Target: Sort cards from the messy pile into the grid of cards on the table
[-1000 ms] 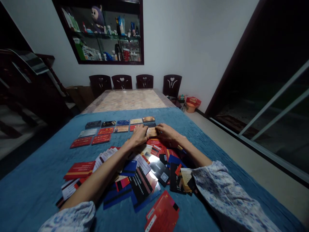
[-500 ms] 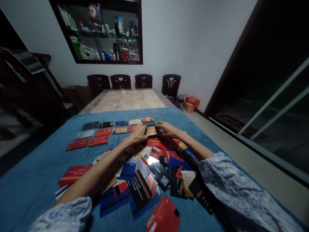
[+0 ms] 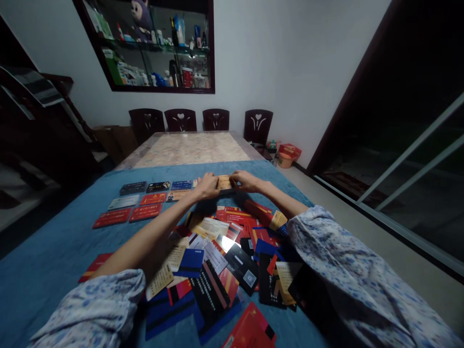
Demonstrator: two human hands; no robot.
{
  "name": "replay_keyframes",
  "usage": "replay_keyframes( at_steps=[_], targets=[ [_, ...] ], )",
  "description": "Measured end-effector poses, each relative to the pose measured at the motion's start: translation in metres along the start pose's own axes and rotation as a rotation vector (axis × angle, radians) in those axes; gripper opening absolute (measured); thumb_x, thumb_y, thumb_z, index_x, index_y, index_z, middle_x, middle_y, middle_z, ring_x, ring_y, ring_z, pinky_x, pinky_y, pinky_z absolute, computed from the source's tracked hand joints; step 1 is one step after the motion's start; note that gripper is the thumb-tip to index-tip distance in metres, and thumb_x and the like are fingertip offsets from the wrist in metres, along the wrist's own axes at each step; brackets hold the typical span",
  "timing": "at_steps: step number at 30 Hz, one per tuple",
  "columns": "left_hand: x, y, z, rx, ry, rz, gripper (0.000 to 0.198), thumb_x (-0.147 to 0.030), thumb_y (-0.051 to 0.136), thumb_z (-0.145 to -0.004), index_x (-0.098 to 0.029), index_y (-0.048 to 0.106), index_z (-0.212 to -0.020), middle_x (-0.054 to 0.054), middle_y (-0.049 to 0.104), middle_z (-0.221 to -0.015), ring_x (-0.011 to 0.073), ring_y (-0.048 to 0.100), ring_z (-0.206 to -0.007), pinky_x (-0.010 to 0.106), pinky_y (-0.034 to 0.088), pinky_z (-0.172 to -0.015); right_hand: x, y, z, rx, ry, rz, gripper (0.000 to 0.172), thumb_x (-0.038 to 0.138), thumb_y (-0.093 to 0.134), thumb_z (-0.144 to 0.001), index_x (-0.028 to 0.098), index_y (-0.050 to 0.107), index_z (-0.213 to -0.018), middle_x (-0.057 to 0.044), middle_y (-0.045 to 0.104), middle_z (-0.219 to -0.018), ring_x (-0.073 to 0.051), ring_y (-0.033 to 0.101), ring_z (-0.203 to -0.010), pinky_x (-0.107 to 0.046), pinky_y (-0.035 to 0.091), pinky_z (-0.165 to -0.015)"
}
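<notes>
My left hand [image 3: 208, 185] and my right hand [image 3: 246, 181] are at the far end of the card rows, closed on the two short sides of a gold card [image 3: 224, 182]. The gold card lies flat over a darker card edge; whether several cards are stacked beneath it I cannot make out. Left of my hands are neat rows with a dark blue card [image 3: 133, 188], a black card [image 3: 158, 186], a blue card [image 3: 181, 185], a silver card [image 3: 123, 202] and red cards [image 3: 145, 212]. My left hand partly hides the row's right end.
Below my forearms spreads a loose heap of overlapping cards, with a black card [image 3: 242, 267] on it. More red cards [image 3: 250, 328] lie at the near edge. A blue cloth [image 3: 65, 237] covers this part of the table [image 3: 195, 145]; dark chairs [image 3: 180, 120] stand beyond.
Both hands have moved slightly farther away with the gold card, onto the spot where another gold card lay. The view has tilted slightly downward.
</notes>
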State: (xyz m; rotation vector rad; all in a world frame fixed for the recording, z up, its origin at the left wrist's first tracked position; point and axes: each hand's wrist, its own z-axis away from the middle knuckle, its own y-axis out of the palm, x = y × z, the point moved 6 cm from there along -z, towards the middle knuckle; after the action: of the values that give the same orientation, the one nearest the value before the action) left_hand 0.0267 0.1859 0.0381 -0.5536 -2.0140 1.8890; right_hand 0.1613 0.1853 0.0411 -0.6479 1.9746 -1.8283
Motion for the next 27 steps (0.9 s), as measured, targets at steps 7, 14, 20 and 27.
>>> replay_keyframes(
  at_steps=[7, 14, 20, 27],
  targets=[
    [0.009, -0.001, -0.023, -0.002, -0.011, -0.015, 0.031, -0.033, 0.060, -0.083, -0.016, 0.068, -0.108, 0.017, 0.058, -0.124, 0.0368, 0.050, -0.122, 0.054, 0.044, -0.099, -0.015, 0.000, -0.021, 0.032, 0.061, 0.051, 0.026, 0.014, 0.063, -0.081, 0.012, 0.071, -0.107, -0.014, 0.066, -0.113, -0.019, 0.063, -0.095, -0.020, 0.041, -0.077],
    [0.020, 0.005, -0.045, 0.011, -0.015, -0.052, 0.036, -0.026, 0.060, -0.078, -0.016, 0.070, -0.111, 0.018, 0.060, -0.128, 0.0403, 0.048, -0.124, 0.059, 0.044, -0.097, -0.031, 0.008, -0.041, 0.052, 0.103, 0.065, 0.031, 0.022, 0.065, -0.084, 0.016, 0.070, -0.114, -0.012, 0.066, -0.120, -0.020, 0.064, -0.100, -0.020, 0.042, -0.078],
    [0.025, 0.014, -0.059, 0.070, -0.029, -0.063, 0.035, -0.022, 0.058, -0.076, -0.017, 0.071, -0.108, 0.017, 0.065, -0.123, 0.0401, 0.048, -0.123, 0.059, 0.043, -0.097, -0.040, 0.016, -0.054, 0.085, 0.141, 0.074, 0.034, 0.024, 0.067, -0.083, 0.019, 0.070, -0.117, -0.011, 0.066, -0.124, -0.020, 0.066, -0.102, -0.020, 0.044, -0.079],
    [0.033, 0.027, -0.071, 0.109, -0.042, -0.041, 0.031, -0.035, 0.058, -0.077, -0.018, 0.073, -0.099, 0.015, 0.070, -0.116, 0.0420, 0.050, -0.121, 0.062, 0.040, -0.098, -0.041, 0.025, -0.061, 0.135, 0.138, 0.092, 0.034, 0.020, 0.063, -0.085, 0.015, 0.071, -0.118, -0.013, 0.070, -0.120, -0.020, 0.066, -0.104, -0.019, 0.045, -0.080]
  ],
)
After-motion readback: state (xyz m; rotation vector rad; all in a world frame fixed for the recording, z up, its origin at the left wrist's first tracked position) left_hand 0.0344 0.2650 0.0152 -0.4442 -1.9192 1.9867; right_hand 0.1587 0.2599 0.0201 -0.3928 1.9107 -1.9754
